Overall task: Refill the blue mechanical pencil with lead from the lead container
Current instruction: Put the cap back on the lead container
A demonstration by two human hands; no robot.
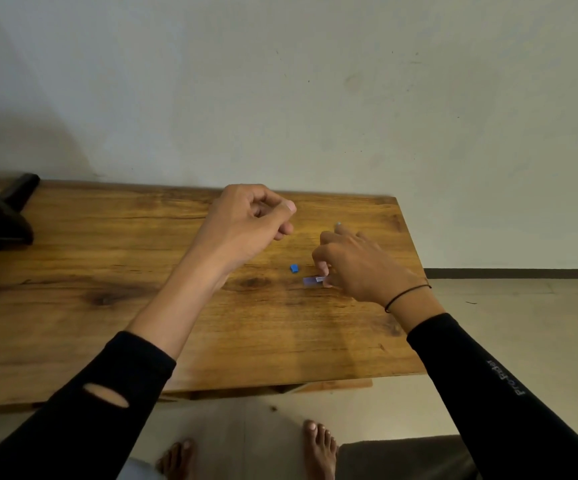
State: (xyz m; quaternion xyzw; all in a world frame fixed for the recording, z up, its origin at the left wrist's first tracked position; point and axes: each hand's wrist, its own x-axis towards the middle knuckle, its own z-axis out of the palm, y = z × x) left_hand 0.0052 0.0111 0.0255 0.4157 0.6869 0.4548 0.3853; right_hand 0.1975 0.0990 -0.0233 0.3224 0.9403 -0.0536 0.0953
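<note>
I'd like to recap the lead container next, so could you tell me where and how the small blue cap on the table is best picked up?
Judging from this view, pinch the blue cap across its two short sides, coming straight down from above. It lies flat and alone on the wooden table, just left of the lead container under the right hand. The left hand hovers nearest.

A wooden table (107, 258) shows strong grain, dark knots and a soft sheen. On it lie a small blue plastic cap (294, 268) and a translucent plastic lead container (311, 281). Black matt cloth sleeves (509, 386) cover both forearms before a matt plastered wall (280, 81).
</note>
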